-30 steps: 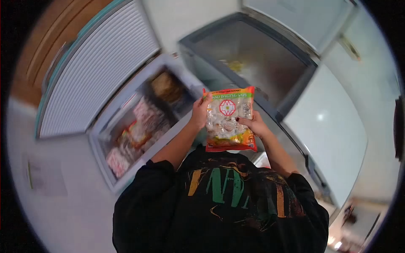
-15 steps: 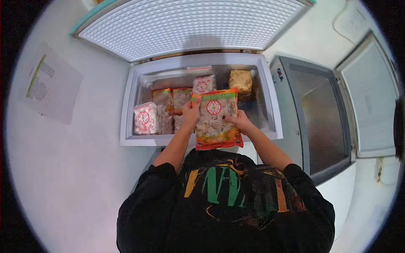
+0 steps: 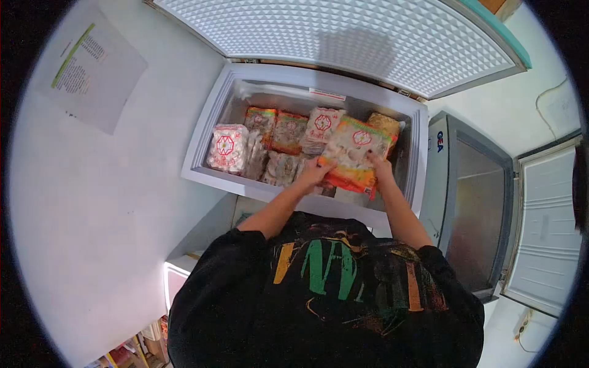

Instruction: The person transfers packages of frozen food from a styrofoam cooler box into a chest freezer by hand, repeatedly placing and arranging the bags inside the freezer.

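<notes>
Both my hands grip an orange-edged plastic pack of frozen meatballs (image 3: 354, 150), tilted over the right part of the open chest freezer (image 3: 205, 132). My left hand (image 3: 314, 173) closes on its lower left edge. On its right edge, my right hand (image 3: 380, 168) has the thumb lying across the front. Behind the pack, a golden-brown bag (image 3: 385, 124) is partly hidden. More packs lie in the freezer: a white pack with a red emblem (image 3: 228, 150) at the left, orange-edged packs (image 3: 289, 132) at the back, and another white pack (image 3: 322, 124) in the middle.
The raised freezer lid (image 3: 343, 40) stands behind the chest. To the right is a grey upright freezer (image 3: 478, 202) with its white door (image 3: 549, 227) swung out. A printed paper (image 3: 92, 67) hangs on the left wall. Shelved goods (image 3: 132, 352) show at the lower left.
The pack has moved right and away from my body, over the freezer's right side, and now tilts. My hands shifted lower on it. The camera view has turned.
</notes>
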A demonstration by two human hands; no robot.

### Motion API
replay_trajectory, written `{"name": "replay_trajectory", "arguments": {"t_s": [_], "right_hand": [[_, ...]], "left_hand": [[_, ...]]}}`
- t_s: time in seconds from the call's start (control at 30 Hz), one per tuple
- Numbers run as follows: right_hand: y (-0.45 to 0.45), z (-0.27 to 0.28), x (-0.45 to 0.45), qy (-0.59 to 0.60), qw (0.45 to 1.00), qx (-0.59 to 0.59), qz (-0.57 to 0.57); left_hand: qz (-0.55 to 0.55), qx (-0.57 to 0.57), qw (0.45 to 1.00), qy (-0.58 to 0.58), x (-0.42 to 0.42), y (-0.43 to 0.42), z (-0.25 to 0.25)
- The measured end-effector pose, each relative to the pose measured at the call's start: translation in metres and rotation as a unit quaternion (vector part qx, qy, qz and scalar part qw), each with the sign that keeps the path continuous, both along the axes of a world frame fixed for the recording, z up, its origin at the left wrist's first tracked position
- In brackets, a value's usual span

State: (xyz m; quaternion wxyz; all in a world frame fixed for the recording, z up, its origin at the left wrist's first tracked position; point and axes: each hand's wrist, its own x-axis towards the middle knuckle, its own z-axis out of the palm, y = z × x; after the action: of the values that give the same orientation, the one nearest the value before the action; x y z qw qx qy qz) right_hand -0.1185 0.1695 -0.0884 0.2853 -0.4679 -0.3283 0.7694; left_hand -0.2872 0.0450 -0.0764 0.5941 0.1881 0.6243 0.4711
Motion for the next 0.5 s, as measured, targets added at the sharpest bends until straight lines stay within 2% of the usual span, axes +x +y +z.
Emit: {"name": "replay_trajectory", "arguments": {"t_s": [0.03, 0.1, 0.27, 0.3, 0.37, 0.4, 0.43, 0.47, 0.5], "right_hand": [[-0.005, -0.005, 0.002, 0.0, 1.0, 0.0, 0.006], [-0.021, -0.012, 0.001, 0.059, 0.997, -0.022, 0.037], [-0.021, -0.024, -0.016, 0.065, 0.996, -0.052, 0.037], [-0.018, -0.026, -0.02, 0.066, 0.996, -0.053, 0.038], [-0.014, -0.032, -0.029, 0.068, 0.996, -0.003, 0.061], [-0.016, -0.034, -0.036, 0.069, 0.996, -0.004, 0.062], [-0.021, -0.032, -0.048, 0.095, 0.994, -0.008, 0.047], [-0.026, -0.029, -0.059, 0.122, 0.992, -0.013, 0.032], [-0.031, -0.026, -0.068, 0.123, 0.992, -0.014, 0.033]], "left_hand": [[0.074, -0.005, 0.996, -0.042, 0.01, -0.006, -0.001], [0.097, 0.02, 0.994, -0.056, 0.012, -0.016, -0.002], [0.087, 0.031, 0.991, 0.101, -0.004, -0.021, -0.019], [0.088, 0.03, 0.99, 0.102, -0.004, -0.021, -0.028], [0.211, 0.011, 0.975, 0.063, 0.003, -0.026, -0.043], [0.212, 0.01, 0.975, 0.064, 0.004, -0.028, -0.047], [0.282, 0.068, 0.947, -0.136, 0.005, -0.03, -0.048], [0.337, 0.123, 0.873, -0.33, 0.005, -0.031, -0.045], [0.338, 0.123, 0.873, -0.328, 0.007, -0.03, -0.043]]}}
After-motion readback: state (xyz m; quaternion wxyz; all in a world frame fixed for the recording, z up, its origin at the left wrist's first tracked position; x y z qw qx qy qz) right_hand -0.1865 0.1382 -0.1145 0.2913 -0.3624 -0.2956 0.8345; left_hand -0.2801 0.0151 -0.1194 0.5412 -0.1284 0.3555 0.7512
